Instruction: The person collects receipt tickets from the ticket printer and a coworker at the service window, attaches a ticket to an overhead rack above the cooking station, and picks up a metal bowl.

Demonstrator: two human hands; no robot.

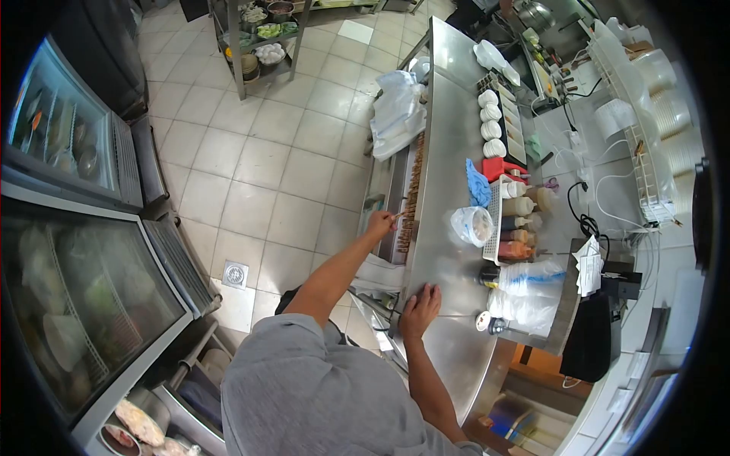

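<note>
Head camera: here's the left hand [382,223] curled, fingertips pinching a thin stick [399,216] at the long row of brown, skewer-like pieces [413,199] lining the edge of the steel counter [447,178]; the right hand [420,310] rests palm-down there, fingers loosely extended, near a white tub [473,226].

Bottles [518,207] in basket [494,222] on counter [447,163]

Steel counter [449,167], clock from view centre | 2 o'clock: row of white stacks [491,130] | 3 o'clock: bagged tub [472,226] beside white basket [495,213]
</note>
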